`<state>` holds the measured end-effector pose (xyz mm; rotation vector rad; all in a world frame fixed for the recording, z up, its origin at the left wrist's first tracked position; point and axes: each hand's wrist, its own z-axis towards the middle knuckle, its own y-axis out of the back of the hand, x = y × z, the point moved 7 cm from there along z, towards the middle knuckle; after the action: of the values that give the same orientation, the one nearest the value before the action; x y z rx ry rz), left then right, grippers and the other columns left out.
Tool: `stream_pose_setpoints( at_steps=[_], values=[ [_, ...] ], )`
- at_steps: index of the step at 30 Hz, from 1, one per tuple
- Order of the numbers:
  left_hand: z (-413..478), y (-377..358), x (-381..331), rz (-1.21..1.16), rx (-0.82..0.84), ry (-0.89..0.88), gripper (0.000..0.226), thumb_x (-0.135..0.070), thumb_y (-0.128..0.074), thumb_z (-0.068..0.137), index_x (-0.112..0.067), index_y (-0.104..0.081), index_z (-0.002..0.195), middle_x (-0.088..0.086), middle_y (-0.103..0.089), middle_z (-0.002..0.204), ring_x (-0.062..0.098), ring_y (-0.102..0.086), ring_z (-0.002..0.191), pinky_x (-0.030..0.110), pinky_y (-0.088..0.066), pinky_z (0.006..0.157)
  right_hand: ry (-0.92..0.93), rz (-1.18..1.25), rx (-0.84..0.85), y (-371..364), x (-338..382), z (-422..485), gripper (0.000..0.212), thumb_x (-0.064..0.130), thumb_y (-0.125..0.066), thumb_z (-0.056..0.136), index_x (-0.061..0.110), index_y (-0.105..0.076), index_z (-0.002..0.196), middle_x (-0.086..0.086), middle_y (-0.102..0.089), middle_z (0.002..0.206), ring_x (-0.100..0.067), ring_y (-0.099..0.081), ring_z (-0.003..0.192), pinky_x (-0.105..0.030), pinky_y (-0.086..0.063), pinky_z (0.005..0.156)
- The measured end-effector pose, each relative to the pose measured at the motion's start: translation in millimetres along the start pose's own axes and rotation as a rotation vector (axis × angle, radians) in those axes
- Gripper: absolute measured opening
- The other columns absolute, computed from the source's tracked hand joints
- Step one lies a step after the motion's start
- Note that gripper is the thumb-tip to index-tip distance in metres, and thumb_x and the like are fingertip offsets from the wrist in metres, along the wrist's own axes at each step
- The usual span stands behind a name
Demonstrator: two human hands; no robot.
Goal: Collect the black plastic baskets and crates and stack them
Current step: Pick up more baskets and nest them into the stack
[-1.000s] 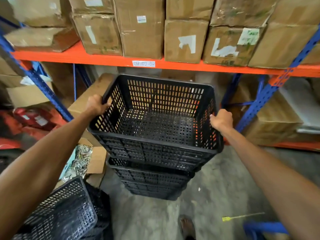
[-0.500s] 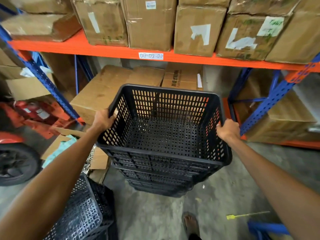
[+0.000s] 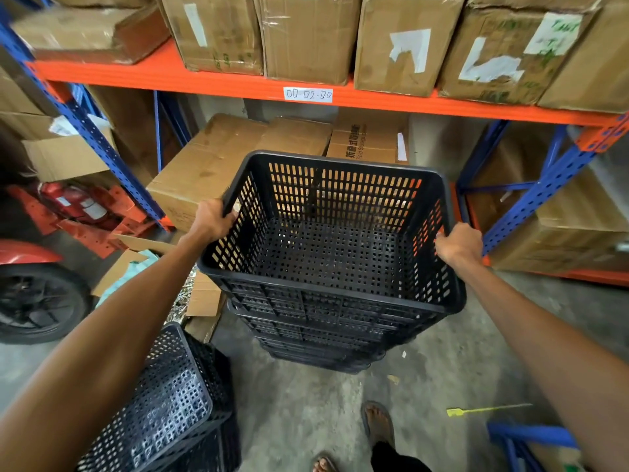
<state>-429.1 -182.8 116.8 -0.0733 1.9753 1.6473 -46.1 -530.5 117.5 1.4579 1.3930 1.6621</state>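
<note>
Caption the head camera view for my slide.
Left hand and right hand hold a black crate on the crate stack below an orange shelf.

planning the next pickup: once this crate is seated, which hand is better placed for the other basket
Probably the left hand: the basket lies under that arm, while the right hand grips the crate on the far side.

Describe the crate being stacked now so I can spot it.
Under the orange shelf beam, a stack of black crates stands on the floor. It is the top crate, the only one gripped at its rim by the left hand and right hand.
</note>
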Motion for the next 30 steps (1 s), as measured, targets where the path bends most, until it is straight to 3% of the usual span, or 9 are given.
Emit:
stream_pose_setpoints(
  at_steps=[5,11,16,24,30],
  values=[
    [-1.4,4.1,3.6,-0.059,-0.016,0.002,0.036,-0.027,-0.062,0.090,0.000,-0.066,0.113,0.020,-0.071,0.105,0.033,-0.068,0.097,0.043,-0.056,0.088,-0.006,0.019,0.004,-0.5,0.9,-2.6,0.040,0.029,-0.057,0.093,-0.006,-0.063,0.112,-0.026,-0.064,0.116,-0.041,-0.059,0.111,-0.042,-0.052,0.088],
    [2.1,13.0,14.5,-0.090,-0.035,0.028,0.033,-0.025,-0.061,0.091,-0.002,-0.066,0.114,0.018,-0.070,0.106,0.030,-0.066,0.098,0.035,-0.052,0.084,-0.011,0.030,0.004,-8.3,13.0,-9.2,0.040,0.028,-0.057,0.093,-0.003,-0.062,0.116,-0.026,-0.062,0.120,-0.042,-0.058,0.114,-0.043,-0.050,0.091],
    [1.3,14.1,22.1,-0.089,-0.064,0.023,0.028,-0.024,-0.060,0.092,-0.002,-0.066,0.108,0.012,-0.064,0.091,0.025,-0.062,0.086,0.030,-0.048,0.075,0.027,0.030,0.002,-7.5,23.1,-7.8,0.039,0.029,-0.057,0.093,-0.002,-0.063,0.115,-0.025,-0.063,0.117,-0.042,-0.060,0.111,-0.042,-0.051,0.089],
    [14.4,1.9,5.8,-0.116,-0.022,0.000,0.032,-0.029,-0.063,0.088,-0.006,-0.068,0.111,0.014,-0.071,0.103,0.028,-0.068,0.094,0.039,-0.057,0.086,-0.016,0.025,-0.040,6.5,11.2,2.2,0.038,0.028,-0.058,0.092,-0.003,-0.063,0.114,-0.026,-0.064,0.116,-0.042,-0.061,0.110,-0.044,-0.053,0.087],
    [19.3,-4.5,-7.1,-0.075,0.025,-0.018,0.037,-0.032,-0.061,0.090,-0.002,-0.067,0.111,0.018,-0.072,0.098,0.033,-0.070,0.089,0.044,-0.060,0.079,-0.040,0.046,-0.028,4.6,-0.4,8.3,0.039,0.031,-0.058,0.090,0.000,-0.065,0.112,-0.026,-0.066,0.112,-0.043,-0.062,0.106,-0.045,-0.054,0.086]
  ],
)
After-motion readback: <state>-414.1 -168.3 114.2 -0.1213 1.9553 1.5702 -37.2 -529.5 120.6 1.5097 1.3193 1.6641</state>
